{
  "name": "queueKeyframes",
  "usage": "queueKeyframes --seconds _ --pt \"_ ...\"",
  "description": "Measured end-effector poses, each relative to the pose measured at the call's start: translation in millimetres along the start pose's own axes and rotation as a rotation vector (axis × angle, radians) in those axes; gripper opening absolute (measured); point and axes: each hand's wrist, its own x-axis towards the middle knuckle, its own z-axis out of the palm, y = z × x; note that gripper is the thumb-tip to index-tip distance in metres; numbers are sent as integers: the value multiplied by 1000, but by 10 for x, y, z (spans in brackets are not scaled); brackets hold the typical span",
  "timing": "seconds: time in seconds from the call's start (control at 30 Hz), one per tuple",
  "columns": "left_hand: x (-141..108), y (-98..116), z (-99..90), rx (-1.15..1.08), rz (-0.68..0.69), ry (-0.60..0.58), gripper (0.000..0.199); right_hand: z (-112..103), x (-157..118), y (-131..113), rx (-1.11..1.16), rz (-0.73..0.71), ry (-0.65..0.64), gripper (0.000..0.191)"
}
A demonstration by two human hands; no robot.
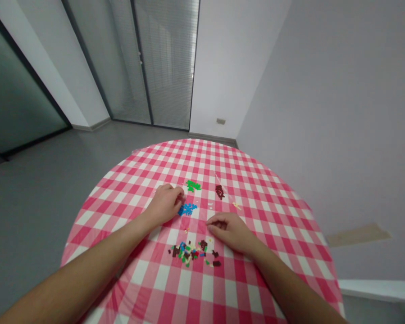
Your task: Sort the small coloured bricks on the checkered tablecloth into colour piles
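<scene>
My left hand (168,202) rests at the left edge of a small pile of blue toy bricks (188,209). Its fingers are curled in, and whatever they may hold is hidden. Further right and nearer to me, my right hand (231,229) is over the cloth with thumb and fingertips close together; something dark shows in the hollow of the hand, too small to name. Just below lies a mixed heap of tiny bricks (188,254) in brown, green, blue, red and pale yellow. Beyond the hands are a green pile (193,185) and a dark brown pile (219,192).
A round table with a red-and-white checked cloth (195,157) carries everything. Several pale yellow bricks (236,205) and a few white ones (210,205) lie right of the blue pile. Glass partitions (168,67) stand behind the table, a plain wall (351,135) on the right.
</scene>
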Motion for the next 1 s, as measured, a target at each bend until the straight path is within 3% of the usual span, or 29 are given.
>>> queueKeyframes --seconds 0.1,0.23,0.5,0.7,1.0 --pt "0 30 -3 15 38 -41 22 -6 -37 -66 -109 -102 -136 14" --pt "-3 49 12 50 63 -54 32 29 -61 -137 -236 -213 -199 14" --pt "34 17 103 76 61 -57 61 -10 -66 -168 -334 -246 -338 24" --pt "33 7 112 29 58 -30 61 -34 -85 -161 -342 -245 -355 31" --pt "21 -4 90 -35 72 41 49 -7 -69 -171 -347 -222 -318 23"
